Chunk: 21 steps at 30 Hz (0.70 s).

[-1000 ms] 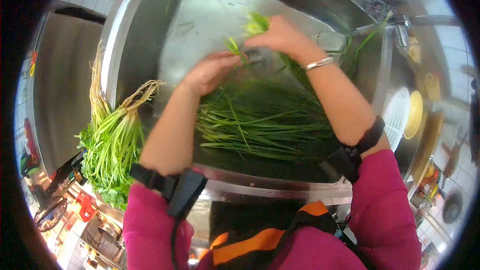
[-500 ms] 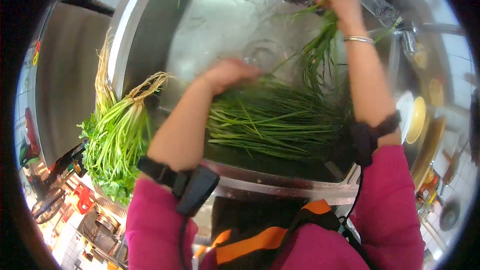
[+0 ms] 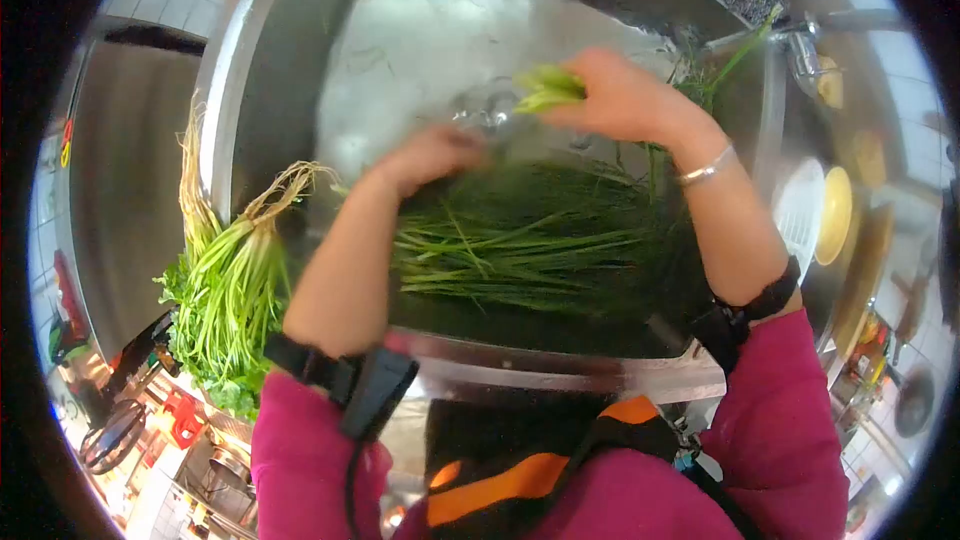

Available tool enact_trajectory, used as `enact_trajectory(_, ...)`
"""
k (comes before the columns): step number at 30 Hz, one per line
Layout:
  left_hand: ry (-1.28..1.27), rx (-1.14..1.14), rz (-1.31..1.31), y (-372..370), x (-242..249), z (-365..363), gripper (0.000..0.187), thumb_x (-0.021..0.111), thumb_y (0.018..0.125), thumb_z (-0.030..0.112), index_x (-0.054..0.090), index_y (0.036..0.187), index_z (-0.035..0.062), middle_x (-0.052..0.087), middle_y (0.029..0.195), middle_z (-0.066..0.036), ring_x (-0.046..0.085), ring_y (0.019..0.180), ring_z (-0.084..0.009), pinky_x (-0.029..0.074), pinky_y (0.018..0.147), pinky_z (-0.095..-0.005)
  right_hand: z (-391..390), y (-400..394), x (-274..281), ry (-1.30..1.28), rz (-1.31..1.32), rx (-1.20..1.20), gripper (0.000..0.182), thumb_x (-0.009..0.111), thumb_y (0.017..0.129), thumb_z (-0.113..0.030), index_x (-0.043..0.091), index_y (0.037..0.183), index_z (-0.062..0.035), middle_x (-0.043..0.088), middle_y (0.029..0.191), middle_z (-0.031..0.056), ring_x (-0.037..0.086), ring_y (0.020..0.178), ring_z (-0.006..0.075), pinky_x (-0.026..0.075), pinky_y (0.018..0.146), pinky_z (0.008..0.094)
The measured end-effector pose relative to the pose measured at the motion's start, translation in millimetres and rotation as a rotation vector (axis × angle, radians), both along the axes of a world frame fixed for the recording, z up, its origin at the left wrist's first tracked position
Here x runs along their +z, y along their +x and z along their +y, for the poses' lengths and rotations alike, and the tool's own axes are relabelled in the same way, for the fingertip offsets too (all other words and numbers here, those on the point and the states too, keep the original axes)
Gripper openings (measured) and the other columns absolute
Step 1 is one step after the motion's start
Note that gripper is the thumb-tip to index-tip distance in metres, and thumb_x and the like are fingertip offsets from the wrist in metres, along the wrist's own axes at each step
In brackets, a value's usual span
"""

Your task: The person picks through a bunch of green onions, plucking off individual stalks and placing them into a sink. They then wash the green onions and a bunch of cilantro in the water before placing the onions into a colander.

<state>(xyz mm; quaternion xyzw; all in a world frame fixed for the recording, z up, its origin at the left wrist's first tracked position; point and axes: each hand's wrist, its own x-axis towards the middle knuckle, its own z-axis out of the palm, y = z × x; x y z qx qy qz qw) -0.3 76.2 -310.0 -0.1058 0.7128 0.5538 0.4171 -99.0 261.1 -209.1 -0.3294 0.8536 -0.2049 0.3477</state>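
1. So the bunch of greens (image 3: 548, 88) is in my right hand (image 3: 625, 100), up over the sink. Pale ends poke out past my fingers, but they're a blur and my hand hides the middle. One bunch in there; no way I can count stalks.

2. My right fingers are closed around it. My left hand (image 3: 435, 155) is super smeared, fingers looking partly curled by the upper left edge of the pile. Can't tell how far open they are or whether they've got hold of anything.

3. Below both hands, one pile of long leaves (image 3: 520, 250) lies sideways in the sink (image 3: 400, 50). The right end fades into shadow, and the leaves overlap too much to count.

4. One silvery bracelet (image 3: 707, 166) on my right wrist. Two black straps, a left strap (image 3: 310, 360) and a right strap (image 3: 750, 310), one per arm.

5. Left of the sink, two clumps of roots top the leafy greens (image 3: 235, 280). The stems run together, so I can't say where one lot ends.

6. Off to the right, one faucet (image 3: 803, 60), then one white basket (image 3: 800, 205) partly tucked behind one yellow bowl (image 3: 834, 215). Farther out, one dark pan (image 3: 915, 402), and the clutter around it's too warped to sort.
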Motion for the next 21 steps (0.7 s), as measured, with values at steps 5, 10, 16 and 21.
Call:
enact_trajectory(5, 0.208, 0.322, -0.079, -5.1, -13.1, -3.2, 0.027, 0.052, 0.076, 0.024, 0.053, 0.091, 0.0024, 0.058, 0.081, -0.003, 0.052, 0.069, -0.0091, 0.042, 0.061, -0.0227, -17.2, 12.5, -41.4, -0.078, -0.001, -0.057, 0.032, 0.061, 0.061, -0.028, 0.055, 0.071, 0.0011, 0.052, 0.052, 0.0095, 0.045, 0.047, 0.0155, 0.038, 0.047, 0.0304)
enact_trajectory(10, 0.278, 0.456, -0.129, -1.6, -2.0, -2.2, 0.027, 0.050, 0.078, 0.027, 0.053, 0.090, 0.0033, 0.058, 0.076, -0.004, 0.051, 0.062, -0.0088, 0.039, 0.054, -0.0216, -22.4, 17.4, -55.5, -0.057, -0.208, -0.187, 0.029, 0.062, 0.060, -0.025, 0.056, 0.073, -0.0006, 0.053, 0.056, 0.0061, 0.046, 0.050, 0.0130, 0.039, 0.049, 0.0281)
enact_trajectory(16, 0.260, 0.410, -0.120, -3.5, 1.1, -0.6, 0.027, 0.048, 0.078, 0.027, 0.054, 0.089, 0.0028, 0.058, 0.076, -0.004, 0.050, 0.059, -0.0082, 0.036, 0.050, -0.0205, -9.8, 5.5, -86.9, -0.156, -0.314, -0.108, 0.041, 0.068, 0.051, -0.026, 0.055, 0.081, -0.0013, 0.056, 0.069, 0.0111, 0.052, 0.063, 0.0176, 0.041, 0.060, 0.0285)
enact_trajectory(21, 0.202, 0.387, -0.118, -4.0, -3.9, -0.3, 0.023, 0.051, 0.073, 0.015, 0.055, 0.090, 0.0007, 0.058, 0.078, -0.005, 0.051, 0.062, -0.0093, 0.040, 0.058, -0.0207, 12.6, -14.8, -86.2, -0.124, -0.399, -0.445, 0.043, 0.069, 0.051, -0.023, 0.055, 0.083, 0.0013, 0.056, 0.080, 0.0086, 0.051, 0.074, 0.0192, 0.039, 0.067, 0.0287)
